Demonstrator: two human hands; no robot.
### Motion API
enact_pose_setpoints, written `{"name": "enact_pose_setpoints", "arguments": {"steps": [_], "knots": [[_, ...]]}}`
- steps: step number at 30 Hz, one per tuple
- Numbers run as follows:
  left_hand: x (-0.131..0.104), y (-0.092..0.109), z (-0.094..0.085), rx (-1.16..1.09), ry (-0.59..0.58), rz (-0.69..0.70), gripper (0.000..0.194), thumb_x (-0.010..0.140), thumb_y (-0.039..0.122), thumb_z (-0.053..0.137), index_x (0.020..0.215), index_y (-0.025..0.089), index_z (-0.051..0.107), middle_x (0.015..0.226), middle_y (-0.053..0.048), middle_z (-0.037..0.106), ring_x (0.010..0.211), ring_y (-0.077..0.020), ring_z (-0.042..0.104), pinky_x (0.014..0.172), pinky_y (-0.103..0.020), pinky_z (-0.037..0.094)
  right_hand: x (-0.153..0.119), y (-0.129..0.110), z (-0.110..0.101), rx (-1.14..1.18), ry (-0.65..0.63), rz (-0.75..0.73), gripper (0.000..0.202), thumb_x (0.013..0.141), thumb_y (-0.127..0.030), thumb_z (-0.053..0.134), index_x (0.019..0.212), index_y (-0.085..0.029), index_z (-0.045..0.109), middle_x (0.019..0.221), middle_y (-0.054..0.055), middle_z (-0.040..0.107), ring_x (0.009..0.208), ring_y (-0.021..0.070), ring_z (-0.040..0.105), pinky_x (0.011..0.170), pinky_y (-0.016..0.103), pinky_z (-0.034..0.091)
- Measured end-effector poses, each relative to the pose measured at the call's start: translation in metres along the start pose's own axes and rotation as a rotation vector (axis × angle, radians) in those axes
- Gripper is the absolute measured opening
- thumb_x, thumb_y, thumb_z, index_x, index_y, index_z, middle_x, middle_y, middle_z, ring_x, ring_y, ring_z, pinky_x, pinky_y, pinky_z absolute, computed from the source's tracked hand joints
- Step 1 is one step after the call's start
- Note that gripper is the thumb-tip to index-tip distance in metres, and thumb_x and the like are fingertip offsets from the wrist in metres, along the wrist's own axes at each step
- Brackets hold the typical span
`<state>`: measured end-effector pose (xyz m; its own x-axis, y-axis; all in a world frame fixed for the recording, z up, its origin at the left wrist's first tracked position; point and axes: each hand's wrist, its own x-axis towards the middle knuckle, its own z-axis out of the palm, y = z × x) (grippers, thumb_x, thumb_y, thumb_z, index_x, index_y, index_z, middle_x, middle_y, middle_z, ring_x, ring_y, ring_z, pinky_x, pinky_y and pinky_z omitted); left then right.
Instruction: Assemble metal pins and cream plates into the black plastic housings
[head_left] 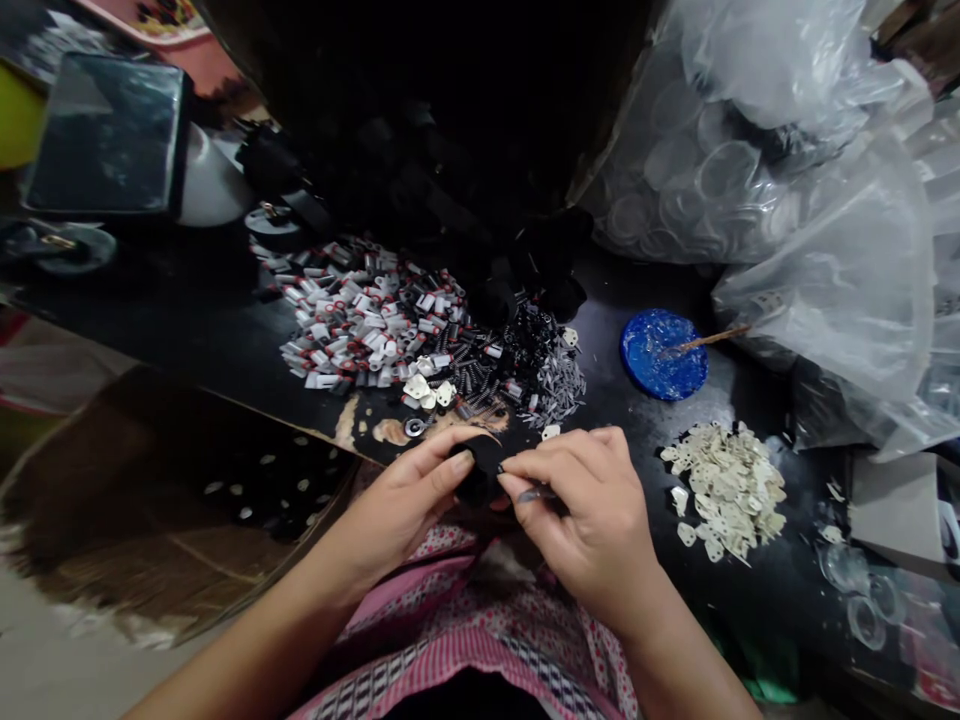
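Observation:
Near the table's front edge, my left hand [420, 490] is closed round a black round part [474, 478], whose details are too dark to make out. Right beside it, my right hand [581, 500] pinches a small dark piece [534, 494] between thumb and fingers. Just beyond my hands lie a heap of white-grey cylinders with red rings [367, 320], dark springs [474, 375] and small grey pins [559, 385]. A few cream-coloured plates [427, 388] rest at the heap's near side.
A blue lid [664, 355] holds clear grease with a stick [712, 338] in it. To the right are a pile of cream plates [727, 490] and plastic bags [690, 170] of clear discs. An open sack [150, 520] stands at lower left, a dark-faced box [109, 135] at upper left.

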<state>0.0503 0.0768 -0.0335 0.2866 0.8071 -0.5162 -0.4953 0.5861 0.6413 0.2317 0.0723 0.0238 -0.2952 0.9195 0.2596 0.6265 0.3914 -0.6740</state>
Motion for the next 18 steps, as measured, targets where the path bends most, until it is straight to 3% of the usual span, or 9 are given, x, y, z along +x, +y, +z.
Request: {"name": "enact_pose_setpoints", "arguments": {"steps": [5,8,13,18], "knots": [[0.003,0.0,0.002,0.076,0.032,0.045,0.023,0.075,0.036,0.085,0.092,0.022,0.081,0.088,-0.004,0.076,0.084,-0.0185,0.069,0.076,-0.022,0.056,0.004,0.001,0.001,-0.068,-0.086,-0.024,0.014,0.093,-0.013,0.058,0.088,-0.021,0.07,0.082,-0.001,0.072,0.076,0.0144,0.065,0.076,0.036,0.035],[0.002,0.008,0.005,0.059,0.073,0.076,0.027,0.072,0.04,0.087,0.092,0.023,0.08,0.083,-0.003,0.077,0.076,-0.0174,0.07,0.069,-0.022,0.056,-0.001,0.0,0.005,0.0,-0.142,-0.039,0.013,0.093,-0.019,0.062,0.085,-0.022,0.072,0.085,0.0,0.071,0.078,0.015,0.064,0.074,0.035,0.038],[0.0,0.015,0.001,0.086,0.13,0.096,0.027,0.073,0.042,0.086,0.09,0.022,0.079,0.08,-0.003,0.077,0.071,-0.0177,0.072,0.069,-0.024,0.059,-0.012,-0.006,-0.013,0.222,0.118,0.049,0.009,0.093,-0.019,0.065,0.097,-0.025,0.069,0.083,-0.001,0.072,0.075,0.0156,0.064,0.072,0.034,0.046],[0.002,0.01,0.001,0.091,0.09,0.06,0.024,0.076,0.04,0.084,0.092,0.022,0.08,0.085,-0.004,0.077,0.073,-0.0177,0.071,0.072,-0.026,0.059,0.0,0.004,-0.012,0.16,-0.016,0.158,0.015,0.097,-0.019,0.059,0.103,-0.026,0.071,0.086,-0.001,0.074,0.077,0.0157,0.066,0.074,0.033,0.048]]}}
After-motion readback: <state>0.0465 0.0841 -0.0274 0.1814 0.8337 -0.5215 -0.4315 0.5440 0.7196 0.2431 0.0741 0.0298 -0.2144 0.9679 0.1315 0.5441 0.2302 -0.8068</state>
